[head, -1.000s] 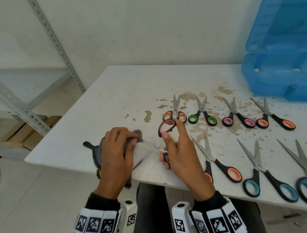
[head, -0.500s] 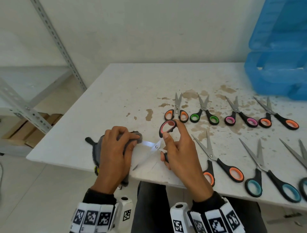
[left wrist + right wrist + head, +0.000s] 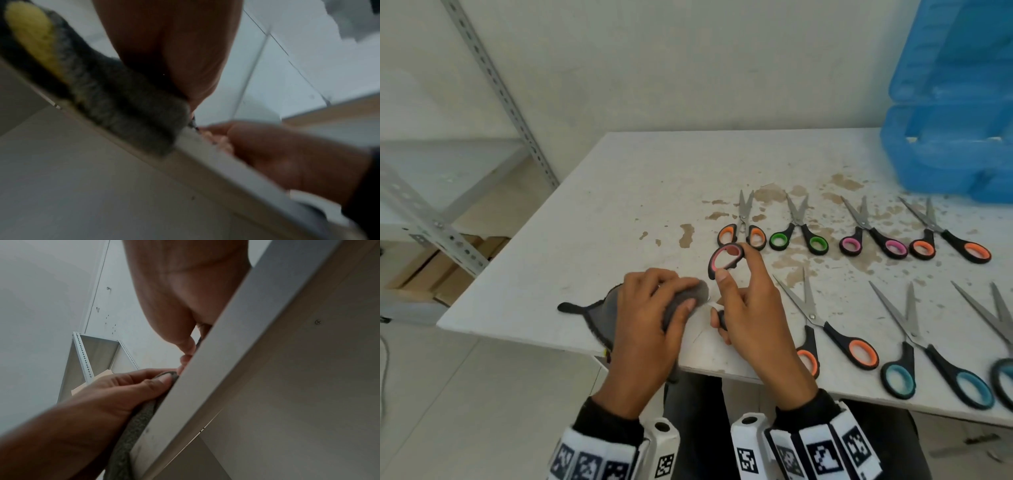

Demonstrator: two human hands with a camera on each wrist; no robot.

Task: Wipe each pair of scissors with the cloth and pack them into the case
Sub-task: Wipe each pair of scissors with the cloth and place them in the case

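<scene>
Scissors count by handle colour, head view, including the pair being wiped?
Orange: 3 (far-row scissors, far-right scissors, near-row scissors)
Green: 1 (green-handled scissors)
Pink: 2 (pink-handled scissors, held scissors in the right hand)
Teal: 2 (teal-handled scissors, cut-off scissors at the frame edge)
Total: 8

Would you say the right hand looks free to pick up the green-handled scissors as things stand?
Probably not yet: the right hand holds the pink-handled scissors that the left hand wipes with the cloth. The green-handled scissors lie uncovered just beyond.
</scene>
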